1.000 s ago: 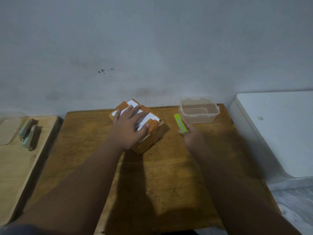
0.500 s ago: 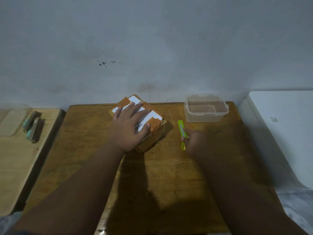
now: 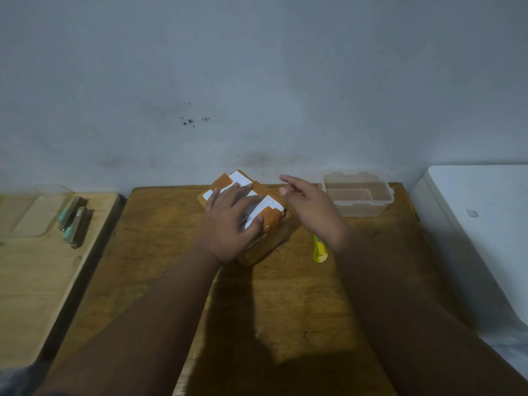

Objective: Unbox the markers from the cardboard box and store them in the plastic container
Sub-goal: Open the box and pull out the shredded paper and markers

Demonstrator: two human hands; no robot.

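A taped cardboard box (image 3: 271, 221) with white labels lies closed near the back of the wooden table (image 3: 285, 295). My left hand (image 3: 231, 221) presses flat on its top, fingers straight. My right hand (image 3: 310, 208) hovers just right of the box, fingers relaxed and holding nothing. A yellow-green utility knife (image 3: 319, 250) lies on the table, partly hidden under my right wrist. The clear plastic container (image 3: 357, 195) stands open at the back right with nothing visible inside. No markers show.
A lighter wooden board (image 3: 37, 281) lies to the left with two green-tipped tools (image 3: 73, 221) on it. A white appliance (image 3: 485, 230) stands to the right of the table. A grey wall rises right behind the table.
My right hand set the yellow-green knife down on the table, let go of it and rose toward the box. My left hand stayed flat on the box.
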